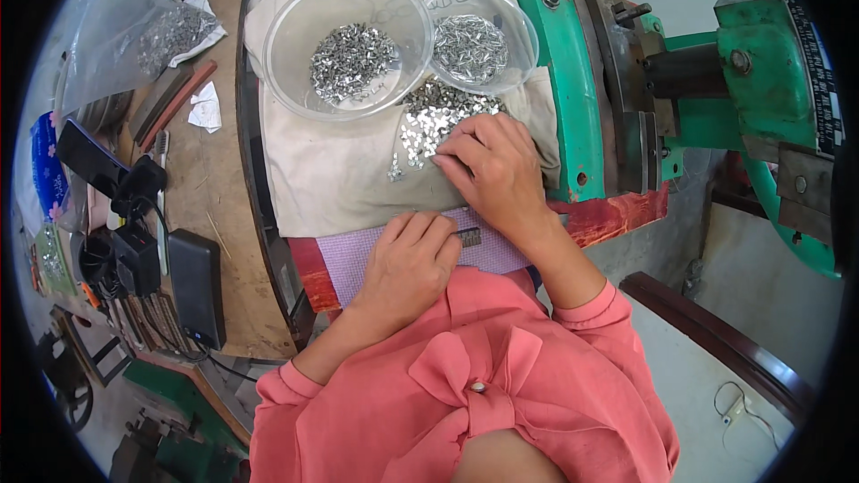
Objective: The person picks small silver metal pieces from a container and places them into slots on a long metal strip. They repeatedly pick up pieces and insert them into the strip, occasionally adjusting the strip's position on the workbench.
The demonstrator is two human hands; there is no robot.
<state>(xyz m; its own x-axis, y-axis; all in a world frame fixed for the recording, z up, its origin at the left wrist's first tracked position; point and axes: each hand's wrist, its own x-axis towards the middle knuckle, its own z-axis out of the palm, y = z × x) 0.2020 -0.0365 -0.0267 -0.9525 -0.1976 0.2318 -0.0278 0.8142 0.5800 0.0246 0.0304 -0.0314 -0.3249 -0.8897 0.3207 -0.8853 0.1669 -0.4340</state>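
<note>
R hand (490, 159) is touching shiny metal pcs (425, 130) on cloth (322, 174), nr-right of big clear tub (283, 54); L hand (407, 261) is curling over purple mat (338, 257); can't tell if either's gripping.

Behind the bare fingers (470, 150), a coral-pink blouse (367, 411) has banded cuffs (594, 308), a loose bow (490, 407) and a pale round button (479, 386).

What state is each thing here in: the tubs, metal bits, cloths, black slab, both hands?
Large tub: lidless, partly filled with metal bits
Small tub: lidless, partly filled with thin pins
Loose pieces: heaped and scattered
Beige cloth: spread, wrinkled
Purple cloth: spread, partly covered
Black slab: lying flat
Left hand: fingers curled, over purple cloth
Right hand: fingertips at loose pieces; grip unclear
</note>
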